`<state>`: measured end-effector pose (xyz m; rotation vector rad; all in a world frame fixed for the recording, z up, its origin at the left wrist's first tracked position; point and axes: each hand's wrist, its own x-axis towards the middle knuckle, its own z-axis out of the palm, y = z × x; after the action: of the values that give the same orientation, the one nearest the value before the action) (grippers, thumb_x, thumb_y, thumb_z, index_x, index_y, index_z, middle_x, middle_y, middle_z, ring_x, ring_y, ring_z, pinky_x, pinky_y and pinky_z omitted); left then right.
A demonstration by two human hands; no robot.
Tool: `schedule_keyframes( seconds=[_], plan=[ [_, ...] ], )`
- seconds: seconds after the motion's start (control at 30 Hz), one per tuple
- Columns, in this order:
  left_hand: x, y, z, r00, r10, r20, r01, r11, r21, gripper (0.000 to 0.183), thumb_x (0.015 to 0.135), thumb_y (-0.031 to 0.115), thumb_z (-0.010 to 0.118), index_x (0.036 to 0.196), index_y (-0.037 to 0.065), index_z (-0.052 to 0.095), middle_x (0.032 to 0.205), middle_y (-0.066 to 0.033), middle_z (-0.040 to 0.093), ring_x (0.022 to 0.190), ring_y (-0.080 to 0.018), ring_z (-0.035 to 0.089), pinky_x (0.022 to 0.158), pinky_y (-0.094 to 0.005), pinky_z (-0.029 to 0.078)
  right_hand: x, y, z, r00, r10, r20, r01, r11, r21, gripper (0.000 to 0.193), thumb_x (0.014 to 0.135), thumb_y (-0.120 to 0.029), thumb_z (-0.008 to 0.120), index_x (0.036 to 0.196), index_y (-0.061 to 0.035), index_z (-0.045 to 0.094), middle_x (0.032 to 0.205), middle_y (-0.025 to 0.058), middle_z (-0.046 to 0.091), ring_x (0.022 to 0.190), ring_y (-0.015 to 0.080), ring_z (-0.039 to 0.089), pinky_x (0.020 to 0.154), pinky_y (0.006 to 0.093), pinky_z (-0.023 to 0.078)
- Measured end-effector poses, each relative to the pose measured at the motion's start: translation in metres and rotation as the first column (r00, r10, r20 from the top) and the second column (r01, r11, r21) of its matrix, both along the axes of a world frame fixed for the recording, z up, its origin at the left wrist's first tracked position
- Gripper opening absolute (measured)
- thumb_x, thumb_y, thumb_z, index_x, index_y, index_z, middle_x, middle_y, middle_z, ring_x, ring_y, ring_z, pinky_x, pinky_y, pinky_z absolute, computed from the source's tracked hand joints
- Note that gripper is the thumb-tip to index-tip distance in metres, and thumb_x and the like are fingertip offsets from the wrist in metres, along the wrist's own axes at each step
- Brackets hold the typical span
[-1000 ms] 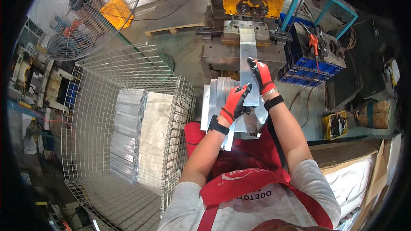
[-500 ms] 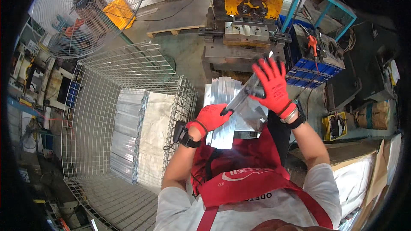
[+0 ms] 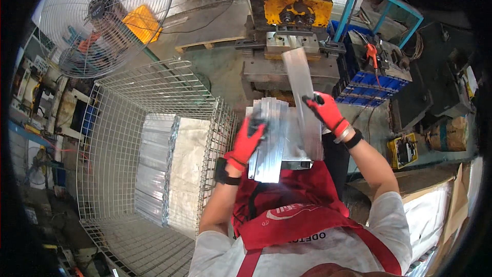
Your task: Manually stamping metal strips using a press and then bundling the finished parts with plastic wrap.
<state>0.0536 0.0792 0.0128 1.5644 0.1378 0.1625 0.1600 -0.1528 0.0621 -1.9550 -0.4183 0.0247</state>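
Balancing a thin metal strip (image 3: pixel 299 90) mid-frame, right grip (image 3: pixel 328 112) pinching its right edge | probably light, stiff, slick: take long edges | left grip (image 3: pixel 246 142) wide at strip stack (image 3: pixel 271 136)

"How many hands do you count?"
"Two: a left hand (image 3: pixel 246 143) and a right hand (image 3: pixel 326 112), each gloved, each arm with one dark wristband (image 3: pixel 353 140)."
"Metal strips?"
"One loose strip (image 3: pixel 299 79) in the right hand, plus one stack (image 3: pixel 269 146) of several, too overlapped to number."
"Baskets?"
"One wire basket (image 3: pixel 215 134), holding one row of strips (image 3: pixel 152 169) and one pale sheet (image 3: pixel 188 174)."
"Anything else?"
"One fan (image 3: pixel 102 7), one press (image 3: pixel 320 10), one small yellow bin (image 3: pixel 394 154), one orange tool (image 3: pixel 372 55)."
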Motion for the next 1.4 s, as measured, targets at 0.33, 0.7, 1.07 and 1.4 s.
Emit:
schedule_keyframes(
  seconds=[0.33, 0.7, 1.07, 1.4],
  plan=[
    [0.017, -0.062, -0.024, 0.856, -0.516, -0.039, 0.449, 0.778, -0.439, 0.041, 0.083, 0.023, 0.047, 0.119, 0.006, 0.036, 0.113, -0.0086, 0.043, 0.074, -0.0291, 0.059, 0.059, -0.0360, 0.049, 0.060, 0.042, -0.027, 0.952, -0.081, -0.295, 0.205, 0.884, 0.420, 0.024, 0.076, -0.023, 0.058, 0.059, -0.0068, 0.050, 0.054, -0.0083, 0.037, 0.048, 0.0025, 0.031, 0.042, 0.0209, 0.025],
    [0.053, -0.063, -0.038, 0.932, -0.235, 0.275, 0.206, 0.970, 0.128, 0.042, 0.066, 0.013, 0.064, 0.104, 0.003, 0.049, 0.092, -0.0095, 0.055, 0.071, -0.0203, 0.056, 0.058, -0.0293, 0.047, 0.083, 0.048, -0.041, 0.968, -0.011, -0.249, 0.122, 0.892, 0.434, 0.022, 0.079, -0.023, 0.054, 0.087, -0.0035, 0.060, 0.072, -0.0042, 0.053, 0.064, 0.0044, 0.046, 0.056, 0.0195, 0.036],
    [0.058, -0.092, 0.007, 0.951, -0.214, -0.224, 0.038, 0.798, -0.601, 0.028, 0.080, 0.032, 0.053, 0.064, 0.011, 0.043, 0.054, 0.0035, 0.032, 0.038, -0.0098, 0.041, 0.031, -0.0248, 0.038, 0.088, 0.046, -0.049, 0.949, 0.054, -0.312, 0.177, 0.726, 0.665, 0.020, 0.078, -0.017, 0.054, 0.088, -0.0008, 0.061, 0.077, -0.0023, 0.058, 0.069, 0.0059, 0.051, 0.063, 0.0200, 0.039],
    [0.058, -0.090, -0.011, 0.988, -0.151, -0.021, 0.145, 0.974, -0.176, 0.019, 0.082, 0.024, 0.048, 0.082, 0.005, 0.055, 0.065, -0.0020, 0.052, 0.051, -0.0113, 0.052, 0.036, -0.0249, 0.043, 0.065, 0.042, -0.050, 0.942, -0.001, -0.336, 0.158, 0.884, 0.441, 0.031, 0.081, -0.022, 0.051, 0.097, 0.0032, 0.057, 0.091, 0.0027, 0.059, 0.081, 0.0086, 0.053, 0.073, 0.0230, 0.041]
  ],
)
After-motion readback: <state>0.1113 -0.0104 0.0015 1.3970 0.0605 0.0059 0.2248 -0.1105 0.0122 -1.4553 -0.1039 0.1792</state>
